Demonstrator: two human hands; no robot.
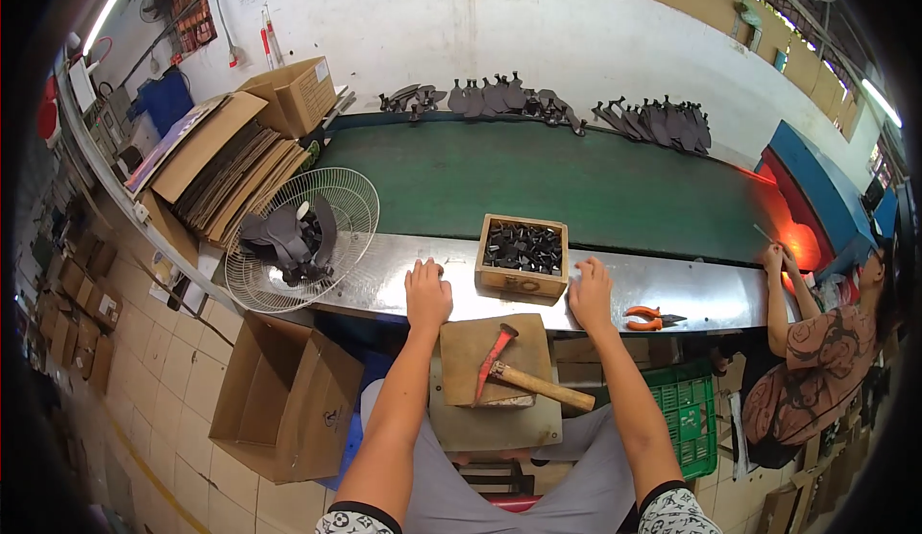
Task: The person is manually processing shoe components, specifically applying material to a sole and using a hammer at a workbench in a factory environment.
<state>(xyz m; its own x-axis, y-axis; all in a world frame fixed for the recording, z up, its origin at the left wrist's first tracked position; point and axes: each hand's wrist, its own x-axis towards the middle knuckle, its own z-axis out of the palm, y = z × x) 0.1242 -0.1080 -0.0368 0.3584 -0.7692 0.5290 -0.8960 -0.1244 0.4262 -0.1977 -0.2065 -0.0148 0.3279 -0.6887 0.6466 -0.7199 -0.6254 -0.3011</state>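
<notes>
My left hand (428, 294) rests on the steel strip along the bench front, its fingers laid out on the metal and holding nothing. Just past the right side of a wooden box (521, 284), my right hand (590, 294) lies on the same strip, fingers apart and free. Many small black parts (523, 248) fill the box; their exact kind is too small to tell. Between my forearms, a hammer (538, 381) with a red-and-dark head and wooden handle lies on a brown block (456, 351). Orange-handled pliers (653, 318) lie to the right of my right hand.
A wire basket (360, 198) holds dark grey, flat curved pieces. Similar pieces (490, 99) line the far edge of the green conveyor belt (538, 164). An open carton (327, 409) stands left, a green crate (687, 419) right. A co-worker (812, 371) reaches toward a glowing blue machine (816, 188).
</notes>
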